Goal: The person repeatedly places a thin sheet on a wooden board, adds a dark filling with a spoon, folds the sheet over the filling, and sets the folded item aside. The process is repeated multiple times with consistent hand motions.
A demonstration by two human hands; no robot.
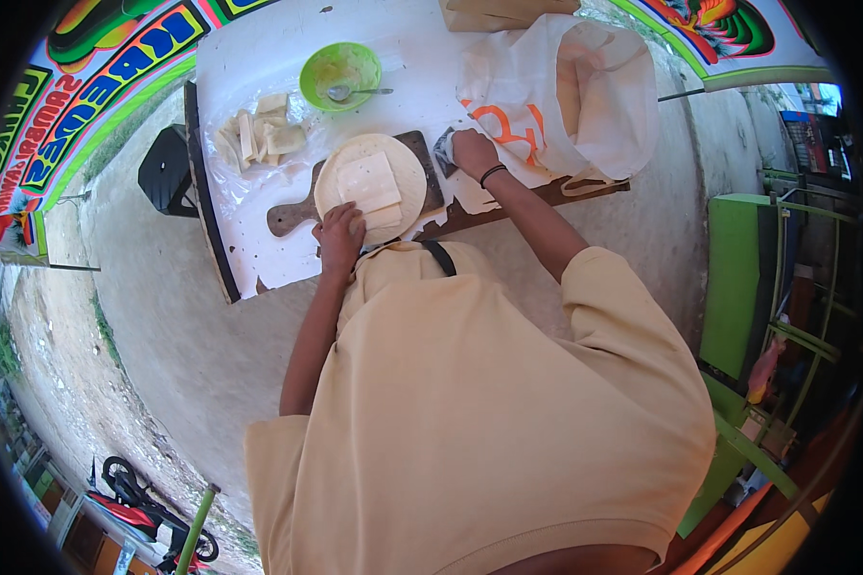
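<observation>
A stack of pale round sheets (411,179) lies on a wooden board with a handle (291,218). On it rest square pale sheets (367,181), overlapping each other. My left hand (340,240) touches the stack's near left edge, its fingers laid over the rim and holding nothing. To the right of the board, my right hand (474,153) is closed at the table's near side. A small grey and dark thing (444,151) shows at its fingers; its kind is unclear, and part of it is hidden by the hand.
A green bowl (316,79) with a spoon (341,93) stands at the back. Folded pale pieces (259,132) lie on clear plastic to the left. A large white bag (537,86) sits open on the right of the white table (249,67). Printed banners (105,105) hang beyond.
</observation>
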